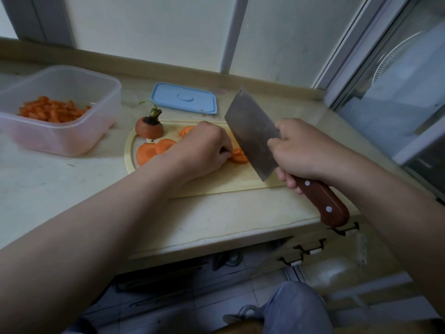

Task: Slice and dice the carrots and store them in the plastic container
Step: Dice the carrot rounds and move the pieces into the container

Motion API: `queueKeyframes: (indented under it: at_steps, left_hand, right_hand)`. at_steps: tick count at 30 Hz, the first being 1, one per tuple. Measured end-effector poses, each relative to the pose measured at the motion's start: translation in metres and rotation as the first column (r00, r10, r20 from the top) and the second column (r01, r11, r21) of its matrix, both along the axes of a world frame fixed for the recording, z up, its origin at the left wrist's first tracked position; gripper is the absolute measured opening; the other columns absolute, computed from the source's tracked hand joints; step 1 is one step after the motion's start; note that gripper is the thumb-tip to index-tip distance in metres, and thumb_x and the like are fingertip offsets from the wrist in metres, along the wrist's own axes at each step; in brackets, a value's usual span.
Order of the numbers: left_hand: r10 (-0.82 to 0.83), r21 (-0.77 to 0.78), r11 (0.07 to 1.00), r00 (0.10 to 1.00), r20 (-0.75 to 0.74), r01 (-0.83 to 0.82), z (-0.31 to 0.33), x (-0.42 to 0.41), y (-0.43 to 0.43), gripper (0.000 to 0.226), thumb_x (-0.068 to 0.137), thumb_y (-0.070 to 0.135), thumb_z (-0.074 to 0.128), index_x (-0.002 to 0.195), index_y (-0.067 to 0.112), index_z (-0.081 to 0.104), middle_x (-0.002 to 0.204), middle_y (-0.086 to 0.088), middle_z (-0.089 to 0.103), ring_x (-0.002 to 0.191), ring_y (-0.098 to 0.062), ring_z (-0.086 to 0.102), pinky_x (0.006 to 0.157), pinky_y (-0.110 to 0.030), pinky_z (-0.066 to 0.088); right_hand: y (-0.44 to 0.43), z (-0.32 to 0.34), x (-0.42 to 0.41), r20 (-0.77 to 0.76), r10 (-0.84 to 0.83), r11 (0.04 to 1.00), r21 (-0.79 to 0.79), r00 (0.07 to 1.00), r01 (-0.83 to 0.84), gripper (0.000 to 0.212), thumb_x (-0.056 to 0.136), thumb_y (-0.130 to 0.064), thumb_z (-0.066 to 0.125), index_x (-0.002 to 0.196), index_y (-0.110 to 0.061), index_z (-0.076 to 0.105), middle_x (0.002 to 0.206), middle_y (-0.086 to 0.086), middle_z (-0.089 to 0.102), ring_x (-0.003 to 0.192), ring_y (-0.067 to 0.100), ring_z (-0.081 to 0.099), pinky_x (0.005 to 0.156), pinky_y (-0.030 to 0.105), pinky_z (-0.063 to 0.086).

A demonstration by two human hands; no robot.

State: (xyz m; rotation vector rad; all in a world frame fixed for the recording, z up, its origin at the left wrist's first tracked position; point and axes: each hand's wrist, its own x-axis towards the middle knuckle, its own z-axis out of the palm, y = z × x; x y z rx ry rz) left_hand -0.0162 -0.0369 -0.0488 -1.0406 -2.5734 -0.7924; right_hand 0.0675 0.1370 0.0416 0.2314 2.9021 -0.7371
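Note:
On the pale cutting board (224,186) my left hand (202,150) holds down a stack of carrot slices (238,155) with curled fingers. My right hand (305,153) grips a cleaver (252,131) by its brown wooden handle, the blade tilted just right of that stack, its lower edge close to the board. More carrot slices (154,150) lie at the board's left end, and a carrot top with its stem (149,126) stands behind them. A clear plastic container (57,109) at the far left holds diced carrot.
A blue lid (184,98) lies flat on the counter behind the board. The counter's front edge runs just below my right hand, with hooks under it. A window frame rises at the right. My knee shows below over a tiled floor.

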Motion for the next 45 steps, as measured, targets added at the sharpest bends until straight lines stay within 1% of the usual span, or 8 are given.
queueKeyframes:
  at_steps: [7, 10, 16, 22, 26, 31, 36, 45]
  left_hand:
    - [0.06, -0.049, 0.997, 0.998, -0.002, -0.06, -0.002, -0.001, -0.001, 0.01, 0.085, 0.02, 0.068, 0.09, 0.019, 0.078, 0.089, 0.0, 0.073, 0.087, -0.024, 0.062, 0.075, -0.042, 0.054]
    - [0.081, -0.073, 0.994, 0.997, -0.007, -0.081, -0.003, -0.001, -0.001, 0.012, 0.086, 0.023, 0.067, 0.091, 0.023, 0.078, 0.09, 0.002, 0.072, 0.088, -0.022, 0.061, 0.074, -0.043, 0.054]
    - [0.079, -0.062, 0.995, 0.997, 0.024, -0.078, -0.005, -0.003, -0.001, 0.01, 0.085, 0.023, 0.069, 0.09, 0.021, 0.078, 0.088, 0.002, 0.073, 0.085, -0.022, 0.062, 0.074, -0.042, 0.055]
    - [0.11, -0.047, 0.993, 0.993, 0.052, -0.107, -0.008, -0.006, 0.002, 0.014, 0.085, 0.027, 0.071, 0.094, 0.018, 0.078, 0.089, -0.004, 0.073, 0.087, -0.025, 0.062, 0.075, -0.044, 0.055]
    - [0.114, -0.035, 0.993, 0.992, 0.054, -0.112, -0.008, -0.005, 0.002, 0.015, 0.084, 0.027, 0.073, 0.096, 0.018, 0.078, 0.09, -0.005, 0.074, 0.088, -0.026, 0.063, 0.077, -0.044, 0.055]
    - [0.099, -0.022, 0.995, 0.995, 0.028, -0.099, -0.005, -0.001, 0.001, 0.01, 0.083, 0.02, 0.072, 0.089, 0.016, 0.078, 0.085, -0.004, 0.074, 0.083, -0.026, 0.064, 0.075, -0.043, 0.054]
    - [0.075, -0.008, 0.997, 0.997, 0.031, -0.075, -0.005, 0.0, -0.002, 0.011, 0.085, 0.023, 0.071, 0.092, 0.018, 0.079, 0.088, 0.001, 0.074, 0.085, -0.022, 0.063, 0.076, -0.041, 0.054]
    - [0.109, -0.026, 0.994, 0.993, 0.045, -0.107, -0.002, -0.001, -0.003, 0.012, 0.085, 0.019, 0.067, 0.091, 0.02, 0.078, 0.087, 0.001, 0.073, 0.086, -0.021, 0.061, 0.077, -0.043, 0.054]
  right_hand:
    - [-0.004, -0.005, 0.002, 0.031, 0.012, 1.0, -0.007, 0.999, -0.012, 0.037, 0.109, -0.018, 0.038, 0.145, -0.015, 0.039, 0.069, 0.022, 0.07, 0.042, 0.022, 0.06, 0.045, 0.031, 0.052]
    - [-0.004, -0.006, 0.002, 0.044, 0.015, 1.0, 0.022, 0.999, -0.016, 0.025, 0.108, -0.017, 0.037, 0.13, -0.01, 0.045, 0.074, 0.028, 0.071, 0.045, 0.026, 0.06, 0.044, 0.031, 0.052]
    - [-0.01, -0.009, 0.003, 0.083, 0.024, 0.993, 0.115, 0.996, -0.033, 0.007, 0.104, -0.015, 0.039, 0.103, -0.017, 0.045, 0.071, 0.024, 0.069, 0.039, 0.023, 0.058, 0.045, 0.035, 0.054]
    - [-0.019, -0.008, -0.004, 0.16, 0.048, 0.983, 0.166, 0.986, -0.075, 0.009, 0.101, -0.009, 0.037, 0.103, -0.014, 0.044, 0.064, 0.024, 0.067, 0.044, 0.03, 0.058, 0.047, 0.036, 0.054]
    - [-0.023, -0.011, -0.015, 0.123, 0.046, 0.983, 0.173, 0.991, -0.067, 0.011, 0.1, -0.009, 0.036, 0.095, -0.016, 0.043, 0.059, 0.023, 0.066, 0.041, 0.031, 0.058, 0.046, 0.037, 0.054]
    - [-0.025, -0.01, -0.025, 0.079, 0.044, 0.991, 0.125, 0.996, -0.054, 0.018, 0.096, -0.006, 0.036, 0.105, -0.004, 0.052, 0.076, 0.032, 0.071, 0.056, 0.037, 0.065, 0.054, 0.054, 0.061]
    - [-0.005, -0.005, -0.019, 0.011, 0.005, 0.999, 0.051, 1.0, -0.005, 0.019, 0.097, -0.008, 0.037, 0.109, -0.008, 0.052, 0.074, 0.028, 0.072, 0.052, 0.032, 0.064, 0.046, 0.035, 0.055]
    - [-0.009, -0.004, -0.002, 0.027, 0.043, 0.999, 0.025, 0.999, -0.043, 0.03, 0.107, -0.015, 0.038, 0.135, -0.004, 0.045, 0.08, 0.029, 0.072, 0.047, 0.025, 0.061, 0.045, 0.032, 0.053]
